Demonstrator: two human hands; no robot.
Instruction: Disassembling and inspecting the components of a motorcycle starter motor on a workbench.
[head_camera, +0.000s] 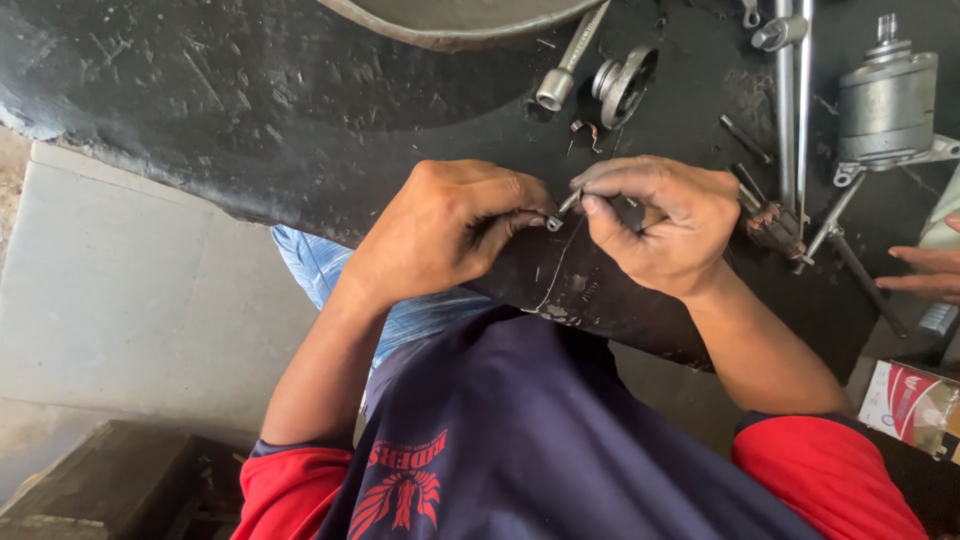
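Two bare hands meet over the near edge of a black, scuffed bench (250, 120) whose surface is greasy and scratched. The left hand (450, 225) is curled into a loose fist, its thumb and forefinger pinched tight on a small metal part (553, 222), grey and shiny, too small to tell its exact shape. The right hand (655, 220) pinches a thin metal pin (570, 203) between thumb and forefinger, the pin's tip touching the small part. Both are held just above the bench's near edge, where a thin pale wire (560, 265) curves down over the dark surface.

Toward the far edge lie a steel socket (556, 88) on a slim bar and, just beside it, a round flanged metal disc (622, 85). Near the far right corner stands a dull grey cylindrical starter motor (888, 100) with a smooth cast housing; two bright steel rods (792, 110) run alongside it. A small coppery wound armature (772, 225) lies close to the right hand. Another person's fingers (925, 272) reach in at the right edge. Beyond the bench's near right corner sits a cardboard box (912, 405), red and white, glossy.
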